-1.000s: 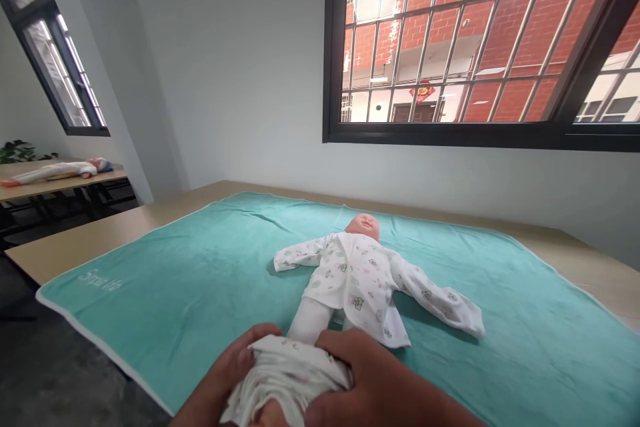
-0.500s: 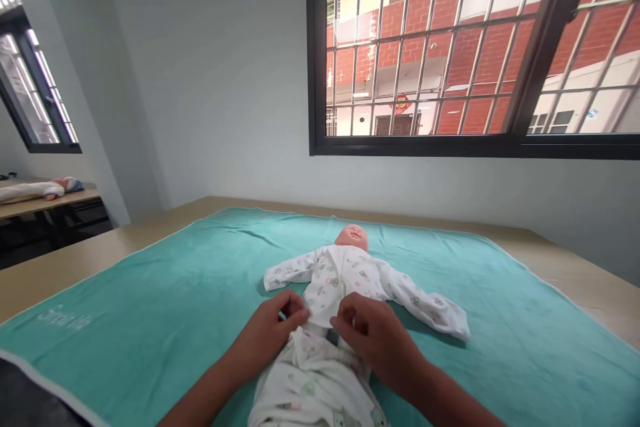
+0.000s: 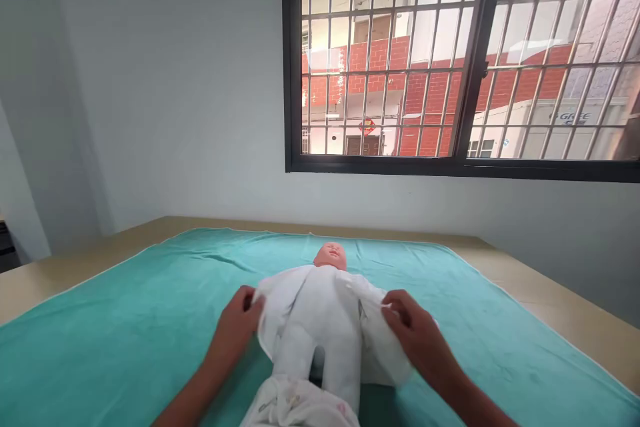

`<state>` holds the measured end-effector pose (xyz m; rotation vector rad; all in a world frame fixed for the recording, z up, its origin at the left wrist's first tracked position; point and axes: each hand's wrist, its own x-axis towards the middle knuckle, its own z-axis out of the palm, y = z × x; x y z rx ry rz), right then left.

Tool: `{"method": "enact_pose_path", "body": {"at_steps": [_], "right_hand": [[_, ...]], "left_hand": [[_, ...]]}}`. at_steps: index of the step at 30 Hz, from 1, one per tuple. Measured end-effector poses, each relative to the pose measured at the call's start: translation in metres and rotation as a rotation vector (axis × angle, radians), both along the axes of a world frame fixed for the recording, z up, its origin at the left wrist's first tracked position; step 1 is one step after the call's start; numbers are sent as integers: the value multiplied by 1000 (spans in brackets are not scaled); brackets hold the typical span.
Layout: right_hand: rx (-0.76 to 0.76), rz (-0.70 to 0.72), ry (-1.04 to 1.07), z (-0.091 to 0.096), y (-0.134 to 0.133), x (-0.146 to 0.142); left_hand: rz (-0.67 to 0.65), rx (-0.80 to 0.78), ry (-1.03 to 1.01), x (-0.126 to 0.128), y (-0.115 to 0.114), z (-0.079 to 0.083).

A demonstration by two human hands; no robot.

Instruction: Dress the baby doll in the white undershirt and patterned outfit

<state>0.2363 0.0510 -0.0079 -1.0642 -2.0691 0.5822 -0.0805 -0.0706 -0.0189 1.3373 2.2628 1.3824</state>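
Note:
A baby doll (image 3: 320, 320) lies on its back on a teal blanket (image 3: 125, 333), head toward the window. Its white printed top (image 3: 273, 310) is spread open to both sides, showing the plain white cloth body. My left hand (image 3: 235, 327) pinches the left flap of the top. My right hand (image 3: 415, 337) grips the right flap (image 3: 380, 340). A bunched pair of printed pants (image 3: 300, 407) sits around the doll's lower legs at the bottom edge of the view.
The blanket covers a light wooden table (image 3: 550, 300) standing against a grey wall. A large barred window (image 3: 450, 60) is above the table, with a red brick building outside.
My hands moved from the bunched pants up to the doll's waist, then pulled the top's two flaps apart, opening it. The view swung left and upward.

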Motion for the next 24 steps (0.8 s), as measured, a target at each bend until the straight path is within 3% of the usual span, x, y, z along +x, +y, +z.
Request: {"method": "enact_pose_path", "body": {"at_steps": [3,6,8,10,13,15,19,24], "right_hand": [[-56,-57,-157,-13,26,46],[-61,-143,-454,-20,42,75],[13,-231,-494,-19,42,78],[72,-253,-405,-15,32,70],[19,-30,-183,-12,5,43],[-92,207,-104,-11,-15,24],[-355,496,-129,-10,-44,2],[-682,577,-67,-7,-61,-2]], "left_hand": [[178,-99,-44,-43,-11,-22],[232,-21,-9,-48,-19,-25],[108,92,-87,-32,-21,-19],[-135,114,-242,-12,-22,-12],[-523,-41,-416,11,-25,-5],[-665,-162,-448,16,-29,-3],[-785,-290,-466,12,-38,6],[-871,-383,-403,12,-46,24]]}}
